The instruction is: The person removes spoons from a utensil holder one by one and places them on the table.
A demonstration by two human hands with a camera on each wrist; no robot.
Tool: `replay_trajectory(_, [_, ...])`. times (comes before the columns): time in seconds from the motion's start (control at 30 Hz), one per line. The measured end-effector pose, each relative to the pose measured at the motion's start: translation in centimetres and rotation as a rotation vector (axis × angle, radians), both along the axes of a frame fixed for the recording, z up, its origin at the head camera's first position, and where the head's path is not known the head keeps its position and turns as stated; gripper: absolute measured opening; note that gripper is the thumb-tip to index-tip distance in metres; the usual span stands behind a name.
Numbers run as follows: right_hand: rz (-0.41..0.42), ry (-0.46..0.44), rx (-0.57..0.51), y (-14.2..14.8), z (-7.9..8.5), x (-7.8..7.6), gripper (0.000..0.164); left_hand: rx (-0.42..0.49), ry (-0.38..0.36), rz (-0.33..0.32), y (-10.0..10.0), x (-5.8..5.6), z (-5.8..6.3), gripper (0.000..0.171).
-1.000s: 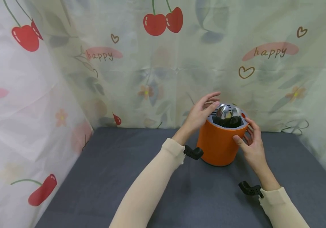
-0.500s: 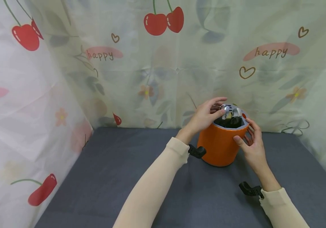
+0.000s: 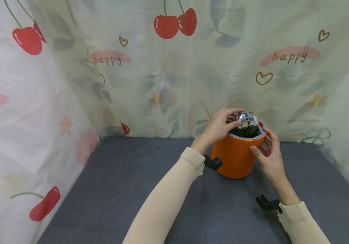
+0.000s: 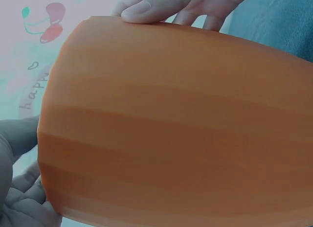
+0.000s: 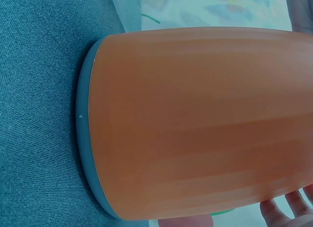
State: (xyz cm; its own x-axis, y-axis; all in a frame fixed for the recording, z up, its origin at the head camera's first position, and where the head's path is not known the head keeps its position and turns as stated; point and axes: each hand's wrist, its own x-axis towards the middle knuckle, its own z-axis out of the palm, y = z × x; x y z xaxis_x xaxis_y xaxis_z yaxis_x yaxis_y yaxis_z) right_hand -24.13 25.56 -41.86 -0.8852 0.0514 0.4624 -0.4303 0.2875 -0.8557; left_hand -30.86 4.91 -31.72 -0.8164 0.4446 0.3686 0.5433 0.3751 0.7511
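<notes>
An orange utensil holder (image 3: pixel 233 157) with a grey slotted top stands upright on the table, its ridged side filling both wrist views. Two rounded shiny metal utensil heads show at its opening: a left one (image 3: pixel 240 117) and a right one (image 3: pixel 253 120). My left hand (image 3: pixel 217 127) reaches over the rim and pinches the left utensil head between thumb and fingers; some fingers are hidden behind it. On the other side, my right hand (image 3: pixel 270 162) grips the holder, thumb in front and fingers round its right wall. What lies deeper inside looks black and is unclear.
A dark grey cloth covers the table (image 3: pixel 125 189). Printed curtains (image 3: pixel 189 74) hang close behind the holder and along the left. A black wrist mount (image 3: pixel 213 163) on my left arm sits close to the holder's side.
My left hand has moved right and slightly down, from beside the rim onto the left utensil head, and its fingers have closed on it. The right hand and the holder stay in place.
</notes>
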Motion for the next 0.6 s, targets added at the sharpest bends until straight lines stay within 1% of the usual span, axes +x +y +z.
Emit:
replay_trajectory(0.17, [0.007,0.007,0.003,-0.05,0.04,0.13,0.075,-0.011,0.011,0.020,0.00,-0.01,-0.11,0.041])
replay_trajectory(0.3, [0.014,0.007,0.003,-0.07,0.04,0.21,0.074,-0.014,-0.006,0.045,-0.02,-0.02,-0.22,0.037])
replay_trajectory(0.43, [0.015,0.007,-0.002,-0.01,-0.07,0.14,0.074,0.021,-0.003,0.048,-0.11,-0.01,-0.26,0.032])
replay_trajectory(0.6, [0.010,0.010,-0.001,0.04,-0.02,0.12,0.074,0.100,-0.002,0.019,-0.23,0.16,-0.21,0.030])
